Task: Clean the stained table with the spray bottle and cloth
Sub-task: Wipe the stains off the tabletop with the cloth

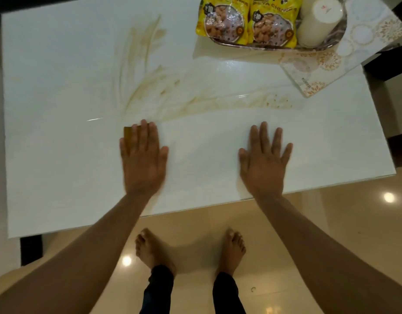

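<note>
White table (59,155) bears brown smears (150,91); left hand (142,159) presses cloth (127,133).

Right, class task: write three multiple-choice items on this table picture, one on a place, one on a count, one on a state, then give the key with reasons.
1. Where is the cloth?
A. under the left hand
B. on the tray
C. on the floor

2. How many yellow snack packets lie on the tray?
A. one
B. two
C. four

3. How is the right hand?
A. gripping a bottle
B. fist raised
C. flat with fingers spread on the table

Key: 1 A, a brownish-yellow edge shows beside the fingers; 2 B, two packets side by side; 3 C, palm down, holding nothing.
</note>
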